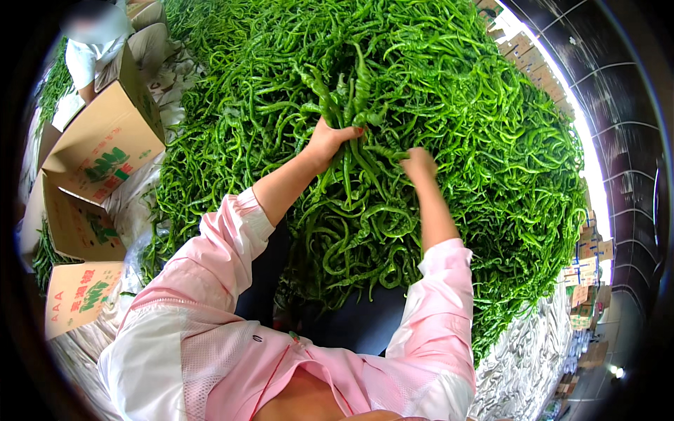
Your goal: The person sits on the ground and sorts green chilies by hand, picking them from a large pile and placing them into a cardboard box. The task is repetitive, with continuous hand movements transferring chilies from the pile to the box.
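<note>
My left hand (330, 141) grips a bunch of long green chili peppers (345, 102), their ends fanning out above and below the fist. To its right is my right hand (420, 164), blurred, with its fingers closed at the end of a curled green chili pepper (387, 152). Both hands are over a wide heap of loose green chili peppers (474, 121) that reaches down to my lap. Twisted peppers (363, 237) lie between my forearms.
At left stand open cardboard boxes (108, 150) with printed writing, one holding peppers (45, 258). Another person (87, 63) sits beyond them. Silvery sheeting (526, 358) covers the ground around the heap. Stacked cartons (584, 273) line the right side, below a dark roof (621, 131).
</note>
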